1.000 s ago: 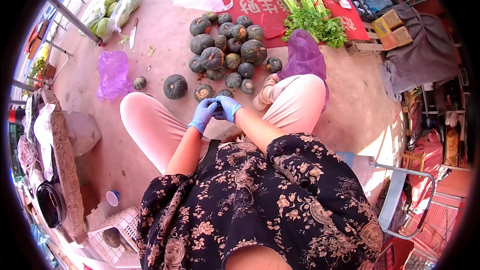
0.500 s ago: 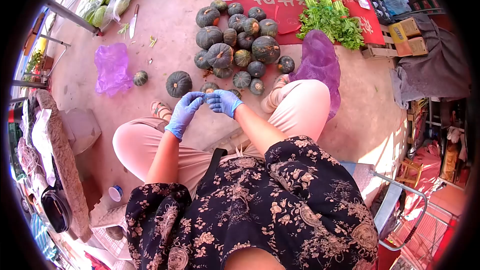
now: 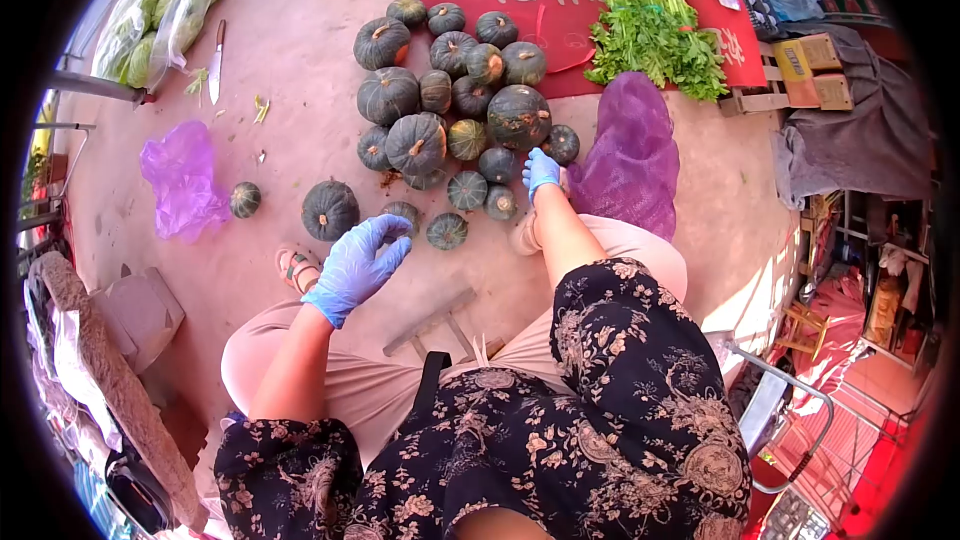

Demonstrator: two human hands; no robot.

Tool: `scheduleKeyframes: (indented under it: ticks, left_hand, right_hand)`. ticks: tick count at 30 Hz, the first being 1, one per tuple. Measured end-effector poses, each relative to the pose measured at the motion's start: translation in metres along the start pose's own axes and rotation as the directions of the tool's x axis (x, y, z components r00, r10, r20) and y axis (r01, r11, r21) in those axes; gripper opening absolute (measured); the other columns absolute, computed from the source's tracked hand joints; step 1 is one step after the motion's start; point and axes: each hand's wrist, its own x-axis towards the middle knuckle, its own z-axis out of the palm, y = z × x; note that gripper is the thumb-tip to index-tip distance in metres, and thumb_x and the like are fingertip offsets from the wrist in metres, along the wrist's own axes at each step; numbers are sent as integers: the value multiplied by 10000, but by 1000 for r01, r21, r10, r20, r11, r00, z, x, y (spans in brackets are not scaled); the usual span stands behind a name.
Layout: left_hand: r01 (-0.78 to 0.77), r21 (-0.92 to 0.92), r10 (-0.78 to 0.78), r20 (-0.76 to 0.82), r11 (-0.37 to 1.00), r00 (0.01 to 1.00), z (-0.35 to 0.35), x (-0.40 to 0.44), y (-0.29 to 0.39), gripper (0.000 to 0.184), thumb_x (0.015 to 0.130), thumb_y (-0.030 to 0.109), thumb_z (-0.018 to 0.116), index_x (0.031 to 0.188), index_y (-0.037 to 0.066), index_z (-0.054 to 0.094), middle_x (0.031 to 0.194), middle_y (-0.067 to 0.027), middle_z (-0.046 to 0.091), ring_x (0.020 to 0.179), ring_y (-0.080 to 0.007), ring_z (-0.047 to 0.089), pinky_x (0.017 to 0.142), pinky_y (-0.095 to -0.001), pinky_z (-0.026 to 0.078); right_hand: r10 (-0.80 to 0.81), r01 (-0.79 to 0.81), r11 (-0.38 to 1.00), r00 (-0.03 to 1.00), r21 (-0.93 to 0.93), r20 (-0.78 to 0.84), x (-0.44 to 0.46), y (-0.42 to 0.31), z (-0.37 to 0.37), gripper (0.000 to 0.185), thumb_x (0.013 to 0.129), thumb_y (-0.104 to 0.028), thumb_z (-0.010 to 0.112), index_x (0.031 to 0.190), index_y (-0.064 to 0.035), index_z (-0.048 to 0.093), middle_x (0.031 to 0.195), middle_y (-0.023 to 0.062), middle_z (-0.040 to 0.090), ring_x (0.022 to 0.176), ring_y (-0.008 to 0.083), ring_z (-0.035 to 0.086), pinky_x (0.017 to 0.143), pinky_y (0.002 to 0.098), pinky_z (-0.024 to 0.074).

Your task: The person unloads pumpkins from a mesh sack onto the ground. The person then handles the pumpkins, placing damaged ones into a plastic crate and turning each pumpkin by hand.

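Note:
My left hand (image 3: pixel 355 265), in a blue glove, is raised above my knee with thumb and fingers apart and nothing between them. Just beyond it lie a large dark green pumpkin (image 3: pixel 330 210) and a smaller one (image 3: pixel 402 215), partly behind the fingers. My right hand (image 3: pixel 541 172), also gloved, reaches forward with curled fingers beside the pumpkin pile (image 3: pixel 416 144). Anything inside those fingers is hidden. Close by are a small pumpkin (image 3: pixel 497 165), another small one (image 3: pixel 563 144) and a purple mesh bag (image 3: pixel 630 155).
Celery (image 3: pixel 655 50) lies on a red mat (image 3: pixel 560 25) at the back. A knife (image 3: pixel 216 65) is on the floor near bagged cabbages (image 3: pixel 150 20). A purple plastic bag (image 3: pixel 185 182) and a lone small pumpkin (image 3: pixel 245 200) lie left. Cardboard boxes (image 3: pixel 810 70) stand right.
My hands, together in front of me before, have separated. The right moved forward and right to the pile's edge; the left drew back slightly and its fingers opened. The view has shifted.

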Motion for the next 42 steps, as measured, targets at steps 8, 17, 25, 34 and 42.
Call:
scheduleKeyframes:
  ticks: [8, 17, 25, 34, 42]
  left_hand:
    - [64, 125, -63, -18, 990, 998, 10, 21, -15, 254, 803, 191, 608, 1008, 46, 567, 936, -127, 603, 850, -273, 592, 748, -364, 471]
    - [160, 175, -166, 21, 972, 986, 15, 49, -36, 268, 795, 166, 618, 1025, 40, 565, 937, -127, 605, 840, -278, 594, 743, -357, 474]
    - [174, 175, -179, 13, 969, 984, 10, 52, -38, 276, 791, 167, 627, 1030, 47, 559, 931, -122, 603, 835, -266, 595, 736, -358, 474]
    - [254, 54, -253, -26, 966, 967, -6, 23, -46, 313, 804, 163, 616, 1081, 32, 547, 971, -126, 603, 859, -252, 599, 749, -327, 475]
    - [54, -738, -293, -199, 672, 935, -48, 23, -33, 631, 843, 269, 616, 1353, 70, 301, 1325, -102, 383, 1147, -175, 422, 946, -302, 374]
  right_hand:
    - [303, -312, 909, 950, 277, 74, 89, -2, -14, 1006, 698, -695, 531, 1399, -64, 179, 1421, 152, 250, 1290, 347, 267, 1035, 468, 227]
    - [96, -397, 776, 843, 491, 530, 126, -20, -2, 696, 728, -530, 612, 1300, -187, 413, 1337, 104, 402, 1216, 335, 362, 1000, 537, 302]
    - [-111, -196, 779, 892, 596, 439, 125, -7, 11, 642, 764, -472, 580, 1302, -165, 412, 1342, 102, 401, 1218, 346, 365, 985, 565, 303]
    - [-276, -259, 748, 716, 611, 641, 67, -48, 40, 596, 788, -491, 505, 1279, -160, 434, 1292, 76, 460, 1186, 294, 423, 975, 493, 353]
    - [-351, -252, 842, 415, 477, 839, -80, -100, 118, 531, 807, -444, 456, 1241, -138, 467, 1270, 93, 482, 1165, 289, 448, 995, 477, 346]
